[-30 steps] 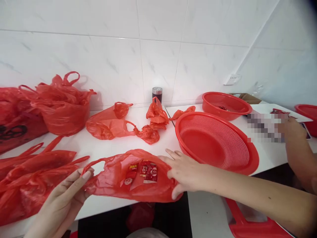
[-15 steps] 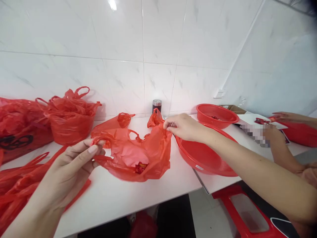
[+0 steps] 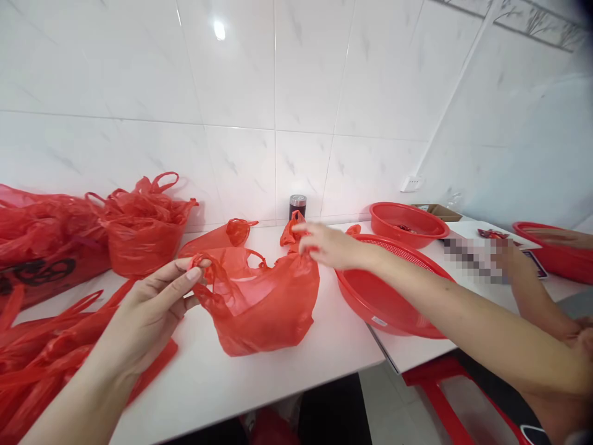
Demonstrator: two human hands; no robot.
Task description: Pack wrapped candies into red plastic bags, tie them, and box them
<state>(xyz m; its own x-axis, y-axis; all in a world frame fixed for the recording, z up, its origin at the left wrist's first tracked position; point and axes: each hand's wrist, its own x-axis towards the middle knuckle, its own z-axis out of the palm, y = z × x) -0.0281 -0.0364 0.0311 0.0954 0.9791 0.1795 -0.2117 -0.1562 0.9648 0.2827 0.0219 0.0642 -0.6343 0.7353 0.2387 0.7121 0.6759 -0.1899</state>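
Observation:
My left hand (image 3: 160, 303) pinches the handle of a thin red plastic bag (image 3: 271, 306) between thumb and fingers. The bag hangs low over the white table, its mouth gaping upward. My right hand (image 3: 328, 244), somewhat blurred, is at the bag's right upper edge with its fingers apart. Whether the fingertips touch the plastic is hard to see. Just behind them stands a small knotted red bag (image 3: 288, 237). What lies inside the held bag is hidden by its front wall.
Filled red bags (image 3: 146, 238) and flat red bags (image 3: 55, 358) are on the left. A red perforated basket (image 3: 365, 303), a red basin (image 3: 407, 210) and a box (image 3: 438, 212) stand right. A black cup (image 3: 297, 204) is by the wall. Another person's hand (image 3: 509, 259) works far right.
My right hand's fingers have loosened from the bag's edge. The bag's front wall has come up, covering the small red packet seen inside before. My left hand keeps its hold.

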